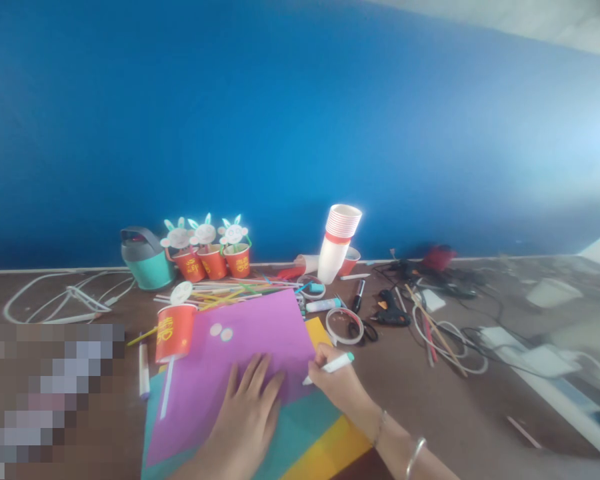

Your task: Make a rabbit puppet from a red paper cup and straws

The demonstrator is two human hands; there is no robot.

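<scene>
Your left hand (245,417): fingers spread flat on purple paper (273,327), gripping nothing. Your right hand (334,381): fingers closed round one marker (339,363). Two discs (227,333): on paper, beyond your left fingertips.

Paper sheets (267,323) lie on the table (430,413), a lone cup (176,337) at their left edge, a glue gun (394,313) to the right; behind stand a pail (151,267), cup row (212,264) and cup stack (334,257), left to right.

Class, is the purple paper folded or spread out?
Spread out: the purple paper lies flat under the left hand, broad surface showing.
</scene>
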